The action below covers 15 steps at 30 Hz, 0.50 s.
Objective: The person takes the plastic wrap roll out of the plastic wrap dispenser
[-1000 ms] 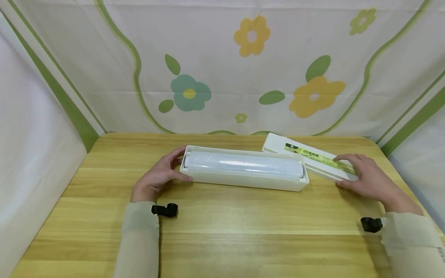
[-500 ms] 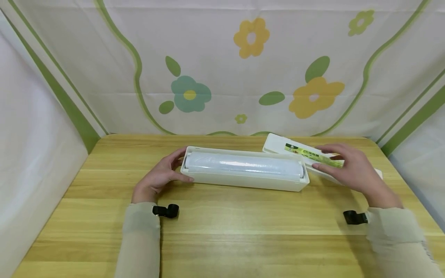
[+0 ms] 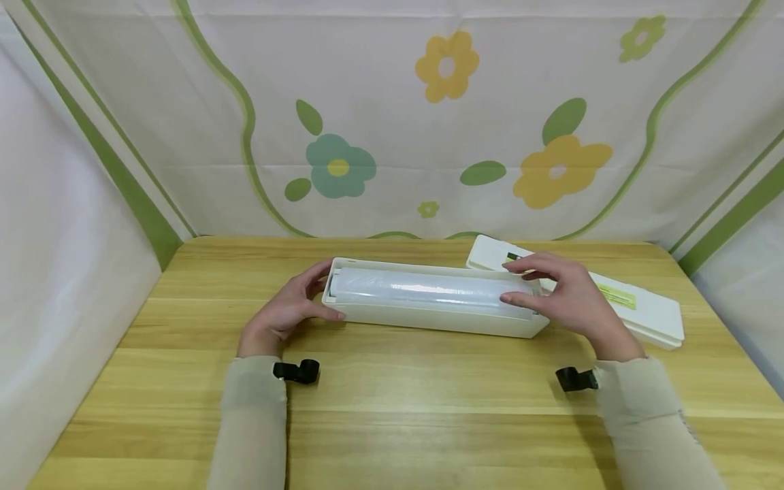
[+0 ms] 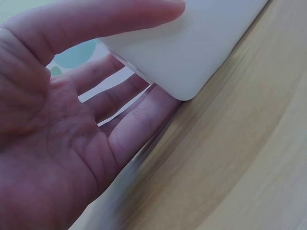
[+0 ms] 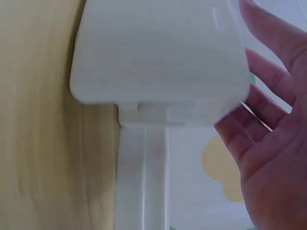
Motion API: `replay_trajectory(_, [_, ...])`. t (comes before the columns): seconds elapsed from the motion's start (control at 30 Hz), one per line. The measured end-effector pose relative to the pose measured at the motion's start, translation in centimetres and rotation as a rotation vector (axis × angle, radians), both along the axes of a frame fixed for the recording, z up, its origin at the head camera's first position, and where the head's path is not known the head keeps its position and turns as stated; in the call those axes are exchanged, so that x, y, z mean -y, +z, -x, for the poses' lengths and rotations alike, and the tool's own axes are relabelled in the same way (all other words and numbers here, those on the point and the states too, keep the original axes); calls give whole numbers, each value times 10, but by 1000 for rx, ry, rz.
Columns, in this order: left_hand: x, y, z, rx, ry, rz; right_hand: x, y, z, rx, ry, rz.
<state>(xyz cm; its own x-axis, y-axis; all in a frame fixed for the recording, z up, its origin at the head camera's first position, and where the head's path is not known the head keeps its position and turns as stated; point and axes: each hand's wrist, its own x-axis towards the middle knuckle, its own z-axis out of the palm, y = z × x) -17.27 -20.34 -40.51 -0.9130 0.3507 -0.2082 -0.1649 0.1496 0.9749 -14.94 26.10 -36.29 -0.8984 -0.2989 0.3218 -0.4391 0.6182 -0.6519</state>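
A long white plastic wrap box point(image 3: 429, 320) stands uncovered on the table, with a roll of plastic wrap point(image 3: 398, 287) lying inside it. At its left end my left hand point(image 3: 284, 309) grips it, thumb on the front wall and fingers round the end; the left wrist view shows this close up. Over the box's right end is my right hand point(image 3: 569, 296), fingers spread from the thumb above the roll. Whether its fingertips touch the roll or rim is hard to tell. The white lid point(image 3: 655, 313) with its green label lies behind, partly hidden by the right hand.
The wooden table point(image 3: 416, 408) extends in front of the box. A white curtain point(image 3: 392, 102) printed with flowers hangs behind the table's back edge, and white cloth closes in both sides.
My right hand has left the lid and moved left to the box's right end. The lid stays where it lay. My left hand keeps its hold on the box.
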Motion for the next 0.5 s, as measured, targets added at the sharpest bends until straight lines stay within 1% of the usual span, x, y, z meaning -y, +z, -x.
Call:
replay_trajectory(0.1, [-1,2,0,5,4,2,5,-3,1,-51,29,-21])
replay_trajectory(0.2, [-1,2,0,4,3,4,8,-6,2,-47,38,-35])
replay_trajectory(0.43, [0,1,-1,3,6,3,13,-6,0,-51,-1,-61])
replay_trajectory(0.5, [0,1,-1,2,7,4,14,-5,-1,-32,-19,-65])
